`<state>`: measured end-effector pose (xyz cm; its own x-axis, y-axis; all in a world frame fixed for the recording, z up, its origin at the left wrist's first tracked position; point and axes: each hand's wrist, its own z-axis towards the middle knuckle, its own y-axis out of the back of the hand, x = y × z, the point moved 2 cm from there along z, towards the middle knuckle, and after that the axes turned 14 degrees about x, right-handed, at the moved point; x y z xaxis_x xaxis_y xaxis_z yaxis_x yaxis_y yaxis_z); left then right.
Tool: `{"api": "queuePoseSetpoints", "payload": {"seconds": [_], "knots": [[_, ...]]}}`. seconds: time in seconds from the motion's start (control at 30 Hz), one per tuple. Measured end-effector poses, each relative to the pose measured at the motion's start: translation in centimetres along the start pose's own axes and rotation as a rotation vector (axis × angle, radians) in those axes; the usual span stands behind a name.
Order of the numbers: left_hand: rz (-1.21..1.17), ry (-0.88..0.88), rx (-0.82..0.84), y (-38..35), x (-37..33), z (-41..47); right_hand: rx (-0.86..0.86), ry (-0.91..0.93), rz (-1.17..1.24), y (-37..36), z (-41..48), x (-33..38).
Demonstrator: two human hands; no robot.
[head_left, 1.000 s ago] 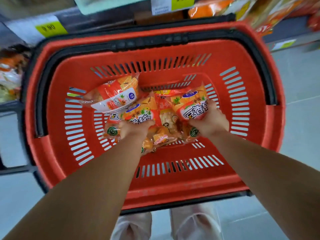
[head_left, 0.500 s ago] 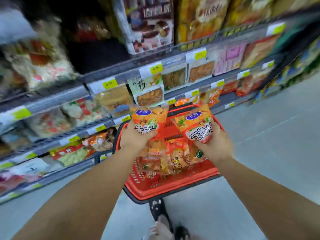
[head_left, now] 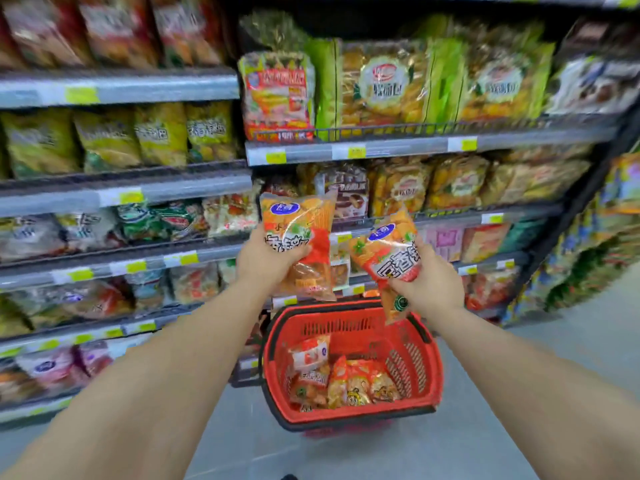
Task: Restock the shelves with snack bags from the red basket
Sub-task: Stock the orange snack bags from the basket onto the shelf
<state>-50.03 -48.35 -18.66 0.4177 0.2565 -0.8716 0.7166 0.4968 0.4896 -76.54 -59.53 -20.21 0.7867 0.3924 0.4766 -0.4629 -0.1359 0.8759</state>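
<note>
Head view: snack bags [head_left: 298, 244] higher than before, red basket [head_left: 353, 414] farther below.

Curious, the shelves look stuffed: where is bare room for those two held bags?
Shelves are packed bag to bag; no clear gap shows. Free: the basket's right half, beside its leftover bags, and the grey floor right of it.

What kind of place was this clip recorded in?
Most likely a supermarket snack aisle: tiered shelves packed with snack bags, yellow price tags along the shelf edges, and a red basket of more stock on the floor.
</note>
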Motion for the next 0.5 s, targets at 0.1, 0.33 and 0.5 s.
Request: {"api": "queuePoseSetpoints", "payload": {"seconds": [0.1, 0.33, 0.5], "knots": [[-0.025, -0.059, -0.069, 5.1, -3.1, -1.4, -0.074, 0.088, 0.032, 3.3, -0.6, 3.4], [-0.082, -0.122, -0.229, 15.0, -6.8, -3.1, -0.233, 0.224, 0.109, 7.6, -0.3, 12.2], [-0.099, -0.150, -0.302, 21.7, -6.6, -2.6, -0.291, 0.284, 0.156, 7.5, 0.7, 19.6]]}}
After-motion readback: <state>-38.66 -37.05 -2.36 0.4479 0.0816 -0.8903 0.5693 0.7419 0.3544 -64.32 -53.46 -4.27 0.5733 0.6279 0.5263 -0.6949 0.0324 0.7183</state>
